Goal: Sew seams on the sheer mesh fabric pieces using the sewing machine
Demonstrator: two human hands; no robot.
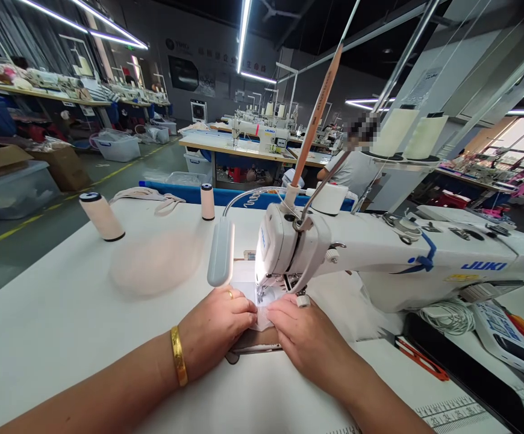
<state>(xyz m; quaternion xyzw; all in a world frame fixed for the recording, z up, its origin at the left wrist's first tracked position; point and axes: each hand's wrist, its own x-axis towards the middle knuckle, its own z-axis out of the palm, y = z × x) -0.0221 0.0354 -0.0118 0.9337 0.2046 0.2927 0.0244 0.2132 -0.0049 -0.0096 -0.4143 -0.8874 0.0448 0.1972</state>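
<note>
A white JUKI sewing machine (284,241) stands in front of me, its presser foot (261,294) lit by a small lamp (221,253). Just before the foot lies a piece of sheer whitish fabric (262,319). My left hand (217,325), with fingers closed, pinches the fabric's left side near the needle. On its right side my right hand (305,334) grips it too, fingertips pressed together. More sheer fabric (347,304) spreads under the machine arm, blurred. Whether the foot is up or down I cannot tell.
Two peach thread cones (102,217) (207,202) stand on the white table (54,319). A pale blurred piece (153,262) lies left of the lamp. At the right are a black tray (465,367), an orange-handled tool (422,358) and a coiled cable (447,316). A person (356,169) sits beyond.
</note>
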